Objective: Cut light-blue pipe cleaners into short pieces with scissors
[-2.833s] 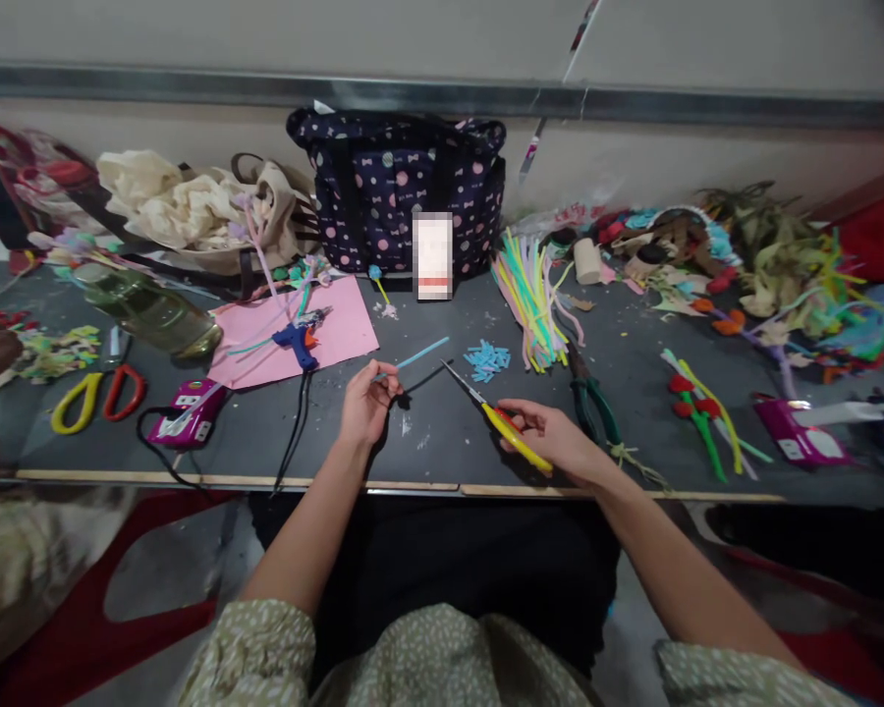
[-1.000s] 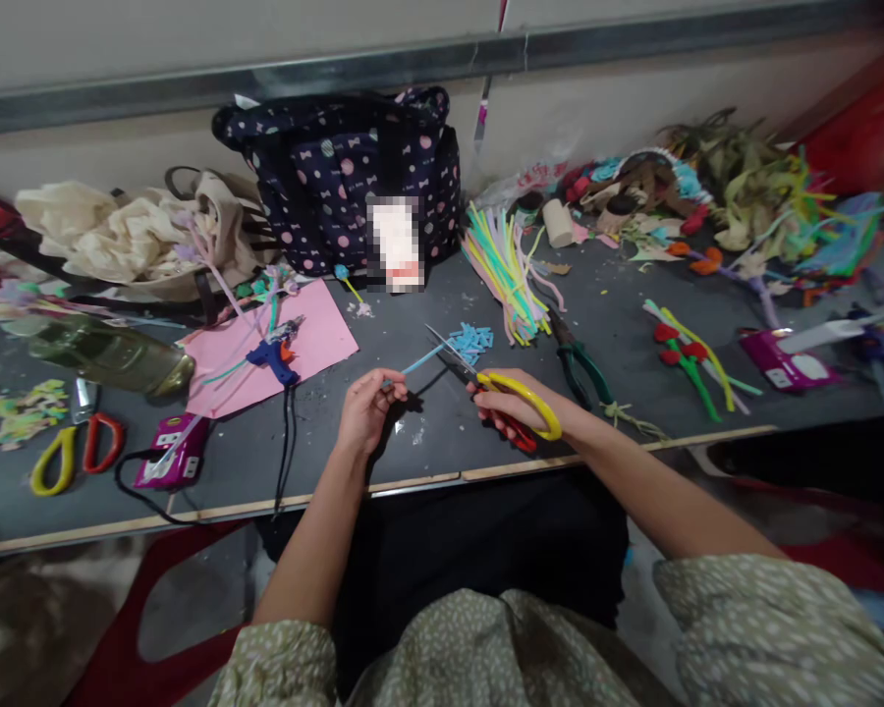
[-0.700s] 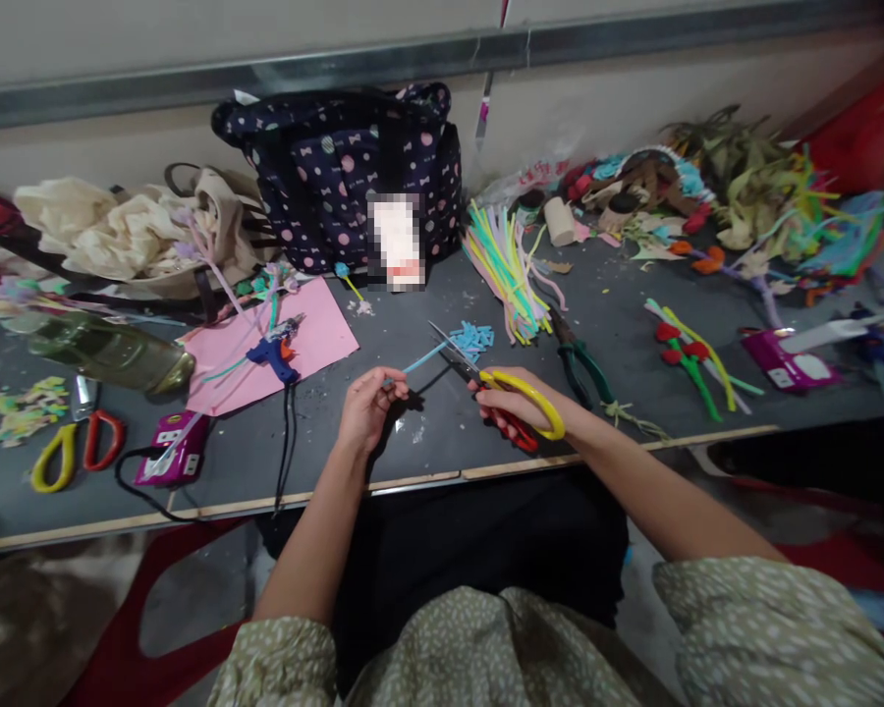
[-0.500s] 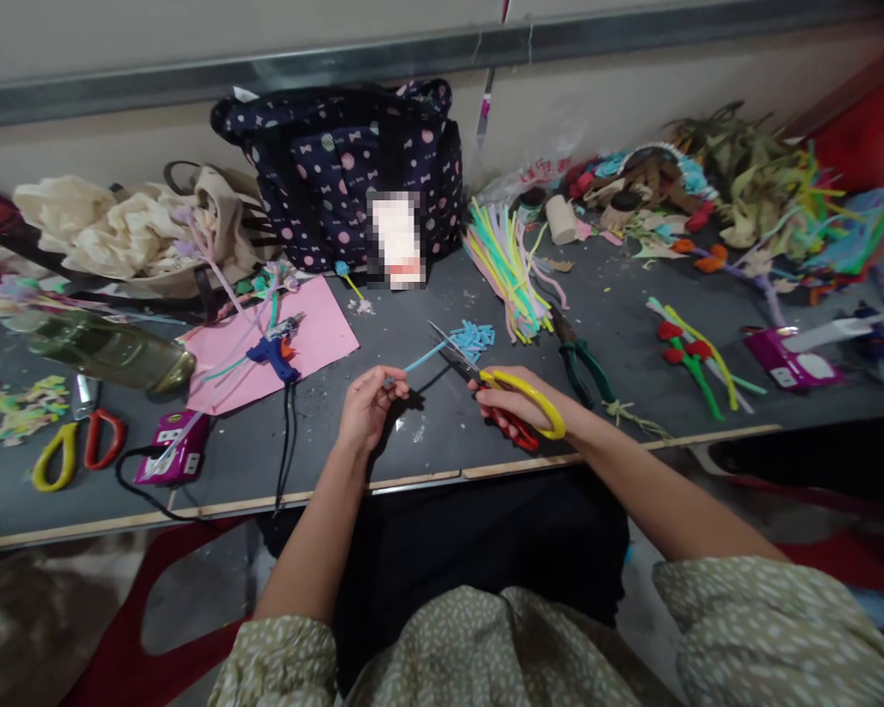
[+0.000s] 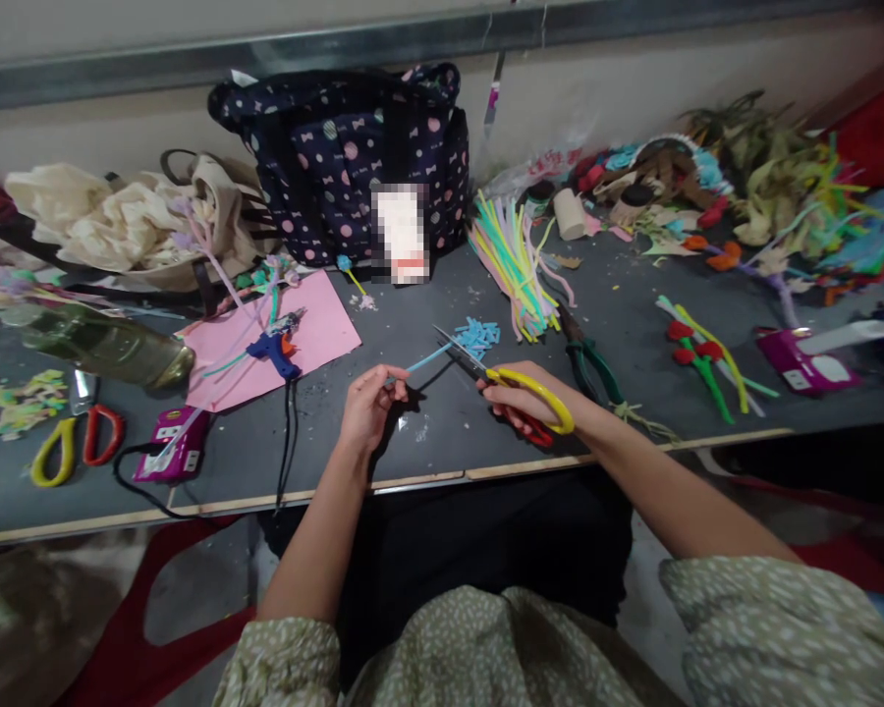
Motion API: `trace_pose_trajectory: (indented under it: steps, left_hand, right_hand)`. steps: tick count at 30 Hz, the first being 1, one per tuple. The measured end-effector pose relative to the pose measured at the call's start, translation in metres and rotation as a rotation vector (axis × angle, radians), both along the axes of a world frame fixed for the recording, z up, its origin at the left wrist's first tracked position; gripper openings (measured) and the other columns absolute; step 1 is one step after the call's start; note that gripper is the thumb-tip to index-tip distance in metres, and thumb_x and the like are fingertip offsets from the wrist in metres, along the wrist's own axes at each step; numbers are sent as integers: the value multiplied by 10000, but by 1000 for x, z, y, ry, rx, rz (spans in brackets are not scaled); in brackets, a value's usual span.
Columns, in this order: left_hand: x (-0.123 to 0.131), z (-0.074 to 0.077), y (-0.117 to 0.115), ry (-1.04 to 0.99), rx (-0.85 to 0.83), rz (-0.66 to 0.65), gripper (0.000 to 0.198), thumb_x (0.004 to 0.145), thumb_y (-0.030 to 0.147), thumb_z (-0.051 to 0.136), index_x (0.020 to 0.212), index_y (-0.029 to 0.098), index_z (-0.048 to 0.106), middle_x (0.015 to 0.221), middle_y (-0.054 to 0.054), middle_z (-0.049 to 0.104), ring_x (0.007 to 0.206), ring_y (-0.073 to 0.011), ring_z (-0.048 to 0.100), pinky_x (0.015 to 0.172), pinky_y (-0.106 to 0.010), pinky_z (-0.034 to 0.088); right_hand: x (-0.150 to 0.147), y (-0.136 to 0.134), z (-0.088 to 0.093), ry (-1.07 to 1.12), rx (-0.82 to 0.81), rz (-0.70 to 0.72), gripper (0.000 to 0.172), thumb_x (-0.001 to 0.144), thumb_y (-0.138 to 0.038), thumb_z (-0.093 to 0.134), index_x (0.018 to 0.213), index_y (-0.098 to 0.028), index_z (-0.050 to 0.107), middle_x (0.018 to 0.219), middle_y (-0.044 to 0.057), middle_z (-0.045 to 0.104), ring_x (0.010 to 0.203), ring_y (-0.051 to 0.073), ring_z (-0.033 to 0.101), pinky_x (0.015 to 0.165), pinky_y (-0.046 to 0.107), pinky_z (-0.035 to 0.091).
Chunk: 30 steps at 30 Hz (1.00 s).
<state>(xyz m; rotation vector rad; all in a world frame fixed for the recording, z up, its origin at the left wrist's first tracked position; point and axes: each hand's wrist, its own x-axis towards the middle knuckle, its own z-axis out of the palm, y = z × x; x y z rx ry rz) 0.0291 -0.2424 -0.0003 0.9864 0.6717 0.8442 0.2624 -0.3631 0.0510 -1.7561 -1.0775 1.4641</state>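
Note:
My left hand (image 5: 368, 405) is closed, its fingers pinching a thin light-blue pipe cleaner (image 5: 428, 357) that points up and to the right. In my right hand (image 5: 516, 395) is a pair of scissors (image 5: 562, 412) with one yellow and one red handle. The scissor blades reach up-left and meet the far end of the pipe cleaner; whether they are parted there is hard to make out. Just beyond the blades lies a small heap of short blue cut pieces (image 5: 477, 336) on the dark table (image 5: 413, 462).
Behind stands a dark patterned bag (image 5: 346, 167). A bundle of coloured pipe cleaners (image 5: 516, 265) and green-handled pliers (image 5: 593, 368) lie to the right. Leftward are a blue glue gun (image 5: 274, 352) on pink paper (image 5: 324, 329), a bottle (image 5: 107, 344) and other scissors (image 5: 103, 434).
The view has shifted slightly. Both hands keep their hold, on the pipe cleaner and the scissors, in nearly the same place; no other clear change shows.

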Motion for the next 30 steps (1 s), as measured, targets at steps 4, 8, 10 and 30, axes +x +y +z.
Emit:
trace_pose_trajectory:
  steps: [4, 8, 10, 30]
  left_hand:
    - [-1, -1, -1, 51, 9, -5, 411, 816, 528, 706, 783, 123, 768, 580, -23, 565, 571, -119, 532, 612, -253, 450]
    - [-2, -2, -2, 63, -12, 7, 407, 846, 522, 676, 775, 132, 767, 598, -27, 571, 587, -125, 541, 623, -260, 458]
    - [-1, -2, -1, 66, -29, 17, 408, 860, 518, 661, 771, 133, 765, 605, -30, 573, 595, -130, 553, 625, -263, 465]
    - [-3, -5, 6, -61, -143, 120, 354, 843, 478, 685, 714, 150, 710, 575, -11, 557, 572, -132, 572, 623, -273, 491]
  right_hand:
    - [4, 4, -4, 25, -34, 12, 246, 828, -364, 659, 982, -186, 590, 622, -40, 598, 368, 86, 509, 323, 190, 412]
    - [5, 11, -5, 27, -76, 33, 215, 839, -347, 636, 965, -179, 588, 624, -34, 600, 359, 96, 525, 323, 203, 435]
    - [4, 13, -4, 14, -98, 37, 195, 845, -336, 616, 957, -179, 585, 613, -39, 587, 351, 97, 527, 318, 199, 429]
    - [-9, 10, -17, -184, -28, 75, 188, 848, -384, 502, 892, -208, 550, 500, -63, 500, 346, 133, 525, 377, 206, 389]
